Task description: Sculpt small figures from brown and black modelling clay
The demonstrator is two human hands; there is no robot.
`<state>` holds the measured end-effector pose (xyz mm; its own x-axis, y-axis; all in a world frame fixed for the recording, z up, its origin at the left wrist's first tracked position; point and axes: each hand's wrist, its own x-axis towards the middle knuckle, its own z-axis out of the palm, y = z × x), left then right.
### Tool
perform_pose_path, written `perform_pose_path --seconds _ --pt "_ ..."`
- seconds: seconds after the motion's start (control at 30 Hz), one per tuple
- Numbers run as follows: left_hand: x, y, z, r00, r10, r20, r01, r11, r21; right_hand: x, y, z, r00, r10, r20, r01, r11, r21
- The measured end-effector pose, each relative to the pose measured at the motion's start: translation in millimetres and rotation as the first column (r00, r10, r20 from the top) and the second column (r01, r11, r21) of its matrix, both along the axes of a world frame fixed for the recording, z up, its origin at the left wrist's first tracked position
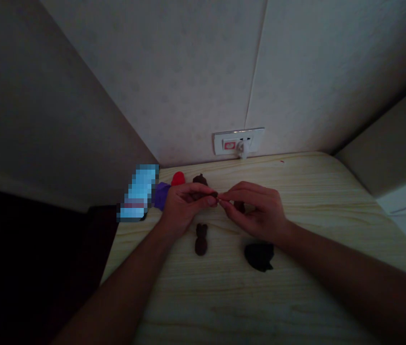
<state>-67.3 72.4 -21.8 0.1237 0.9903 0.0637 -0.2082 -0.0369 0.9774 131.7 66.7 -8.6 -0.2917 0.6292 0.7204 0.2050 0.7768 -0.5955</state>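
Note:
Above the table, my left hand [188, 201] pinches a small dark brown piece of modelling clay [215, 194] between thumb and fingers. My right hand [256, 206] meets it from the other side, its thumb and index fingertips closed at the piece's end. Below the hands lies a brown clay figure [201, 240] with a rounded body and two ear-like bumps. A brown lump [200, 179] shows behind my left hand, partly covered by it. Another brown bit [239, 206] is partly hidden by my right hand. Near my right wrist sits a black lump [259, 256].
A red lump [178, 178] and a purple lump [161, 195] lie beyond my left hand. A lit phone [138, 193], its screen blurred, is at the table's left edge. The wall behind holds a socket [238, 142] with a plug. A tiny red scrap [282, 161] lies at the back.

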Motion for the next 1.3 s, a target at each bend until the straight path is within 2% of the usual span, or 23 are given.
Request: perform_pose_path --seconds 0.6,0.97,1.3 --pt "0.0 -0.1 -1.6 0.998 0.034 -0.047 -0.033 0.999 0.023 0.9 -0.4 -1.6 0.995 -0.022 0.095 0.021 1.000 0.015" --pt "-1.9 0.5 -4.5 0.999 0.004 -0.033 -0.003 0.999 0.046 0.6 -0.5 -1.9 0.995 -0.008 0.096 0.007 1.000 0.012" --pt "-1.6 0.2 -4.0 1.000 0.004 -0.011 -0.004 1.000 0.001 1.4 -1.0 0.4 0.995 -0.028 0.094 0.026 0.999 0.023"
